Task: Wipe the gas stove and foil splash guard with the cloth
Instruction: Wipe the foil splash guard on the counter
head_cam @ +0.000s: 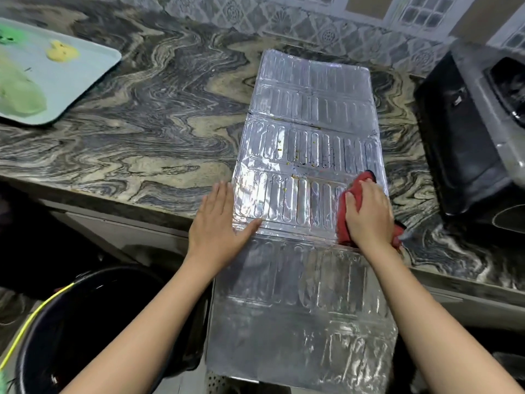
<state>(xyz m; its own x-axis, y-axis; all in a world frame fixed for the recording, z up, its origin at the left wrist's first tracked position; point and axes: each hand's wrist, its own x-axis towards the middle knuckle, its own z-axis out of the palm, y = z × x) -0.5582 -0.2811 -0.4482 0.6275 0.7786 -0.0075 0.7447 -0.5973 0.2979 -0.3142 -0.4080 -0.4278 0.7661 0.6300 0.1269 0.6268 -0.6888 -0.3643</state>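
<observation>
Foil splash guard [306, 177] lay flat on marbled table [159, 115], near end overhanging edge. Left hand [218, 223] pressed open, flat on guard's left rim. Right hand [366, 214] gripped red cloth [345, 220] at guard's right edge, cloth mostly hidden beneath. Gas stove [477, 132] right, cut off by frame.

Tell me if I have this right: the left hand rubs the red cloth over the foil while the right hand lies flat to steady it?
Not quite: the head view shows the hands swapped. The right hand presses the red cloth on the foil, while the left hand lies flat to steady it.
</observation>
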